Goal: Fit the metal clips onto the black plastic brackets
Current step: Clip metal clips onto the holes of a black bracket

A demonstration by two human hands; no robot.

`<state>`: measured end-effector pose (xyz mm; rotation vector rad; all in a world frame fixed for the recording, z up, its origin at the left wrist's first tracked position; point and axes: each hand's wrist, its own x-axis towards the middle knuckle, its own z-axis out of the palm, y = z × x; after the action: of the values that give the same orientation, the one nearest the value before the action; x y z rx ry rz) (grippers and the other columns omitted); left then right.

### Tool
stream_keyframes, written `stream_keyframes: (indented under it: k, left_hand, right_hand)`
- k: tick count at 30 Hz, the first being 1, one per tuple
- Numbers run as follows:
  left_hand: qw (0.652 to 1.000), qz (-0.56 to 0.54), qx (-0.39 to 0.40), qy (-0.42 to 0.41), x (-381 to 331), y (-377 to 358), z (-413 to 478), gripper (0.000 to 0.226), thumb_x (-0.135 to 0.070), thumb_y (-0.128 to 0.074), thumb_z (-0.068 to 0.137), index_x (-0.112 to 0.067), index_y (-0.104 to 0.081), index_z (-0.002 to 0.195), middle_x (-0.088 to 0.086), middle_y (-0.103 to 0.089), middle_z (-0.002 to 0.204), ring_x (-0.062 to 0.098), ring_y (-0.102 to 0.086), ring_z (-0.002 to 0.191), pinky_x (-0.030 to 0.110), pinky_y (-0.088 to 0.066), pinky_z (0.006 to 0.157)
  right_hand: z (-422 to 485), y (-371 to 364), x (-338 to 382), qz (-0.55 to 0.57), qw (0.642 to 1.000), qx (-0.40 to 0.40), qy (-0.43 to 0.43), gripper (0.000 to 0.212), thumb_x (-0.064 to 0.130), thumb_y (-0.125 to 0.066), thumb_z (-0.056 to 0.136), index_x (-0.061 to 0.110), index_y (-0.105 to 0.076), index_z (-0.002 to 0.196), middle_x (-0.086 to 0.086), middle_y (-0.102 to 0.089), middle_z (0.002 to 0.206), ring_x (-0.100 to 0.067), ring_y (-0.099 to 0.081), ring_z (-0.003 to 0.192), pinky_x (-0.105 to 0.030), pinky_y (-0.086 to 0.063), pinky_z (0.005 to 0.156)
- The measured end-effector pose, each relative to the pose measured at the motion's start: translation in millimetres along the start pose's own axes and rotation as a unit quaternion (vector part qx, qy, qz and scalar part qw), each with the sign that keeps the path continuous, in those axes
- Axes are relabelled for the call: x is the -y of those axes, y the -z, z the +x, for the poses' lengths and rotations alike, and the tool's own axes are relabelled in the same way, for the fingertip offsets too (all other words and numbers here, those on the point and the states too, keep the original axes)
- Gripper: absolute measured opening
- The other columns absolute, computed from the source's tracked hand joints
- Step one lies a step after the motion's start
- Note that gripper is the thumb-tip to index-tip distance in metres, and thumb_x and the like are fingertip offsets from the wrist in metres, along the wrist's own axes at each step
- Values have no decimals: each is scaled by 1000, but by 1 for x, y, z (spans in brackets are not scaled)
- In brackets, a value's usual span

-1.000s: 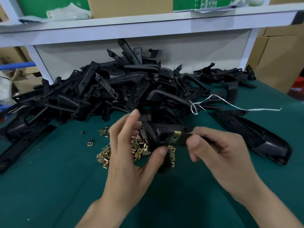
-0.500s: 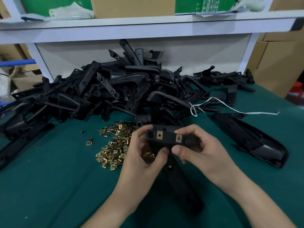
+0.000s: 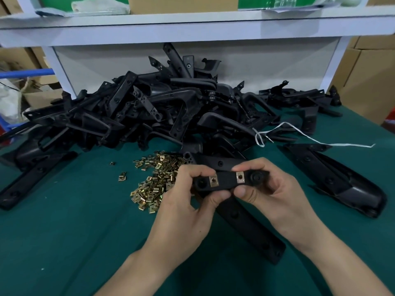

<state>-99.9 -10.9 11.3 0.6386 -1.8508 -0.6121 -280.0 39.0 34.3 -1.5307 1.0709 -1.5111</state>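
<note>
Turned to face me now, the bracket (image 3: 226, 182) is up over the mat (image 3: 64, 231), pinched by my left hand (image 3: 188, 204) and right hand (image 3: 275, 195), both clips (image 3: 213, 181) look on, so next I think I set it aside.

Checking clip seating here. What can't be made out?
Head view only.
Hidden: back and edges of the black plastic bracket, under the left hand and right hand.
Hidden: rear grip of its two brass metal clips; only front faces show.
Partly hidden, too small to count: loose brass clip heap, behind the left hand.
Cut off: black bracket pile, by the left edge.
</note>
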Motion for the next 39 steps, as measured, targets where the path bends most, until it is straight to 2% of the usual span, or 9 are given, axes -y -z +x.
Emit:
stream_keyframes:
  k: [4,10,15,23,29,39]
  left_hand:
    - [1000,1,5,-1,-2,2,-1,32,-37,-65,92,-45,-44,115,-25,-61,96,6,-61,83,11,-47,67]
    - [1000,9,1,-12,-5,1,-1,33,-32,-66,93,-46,-44,115,-22,-60,94,5,-60,79,8,-45,65]
    - [1000,26,-11,-10,-4,-1,-2,41,-16,-70,88,-39,-46,113,-31,-60,95,-6,-59,84,3,-41,70]
    - [997,-37,-11,63,1,-7,-4,30,-36,-67,94,-45,-47,115,-26,-65,106,1,-65,98,5,-44,78]
    - [998,-23,-8,61,2,-9,-4,28,-36,-62,92,-43,-47,114,-27,-65,102,-2,-65,94,4,-44,74]
    - [997,3,-11,75,4,-10,-8,27,-29,-67,90,-38,-47,106,-26,-66,96,-5,-65,87,3,-42,68]
  right_hand:
    - [0,-1,1,17,1000,5,-5,22,27,-76,76,35,-73,97,11,-71,90,-4,-66,85,-14,-50,77]
    - [0,-1,1,23,1000,1,-6,22,29,-77,73,37,-74,94,11,-71,87,-4,-66,82,-14,-51,75]
    - [0,-3,-1,15,1000,-7,-12,23,32,-77,73,38,-74,95,9,-72,87,-4,-68,82,-15,-52,75]
    - [1,-5,-5,11,999,-25,-26,24,33,-77,79,34,-71,102,5,-73,94,-8,-69,89,-19,-54,80]
    - [1,-6,-7,5,999,-39,-28,23,29,-78,79,34,-70,100,6,-73,91,-6,-69,87,-16,-52,79]
    - [3,-5,-14,-5,999,-31,-33,25,19,-75,79,37,-71,96,9,-72,87,-6,-68,83,-19,-53,78]
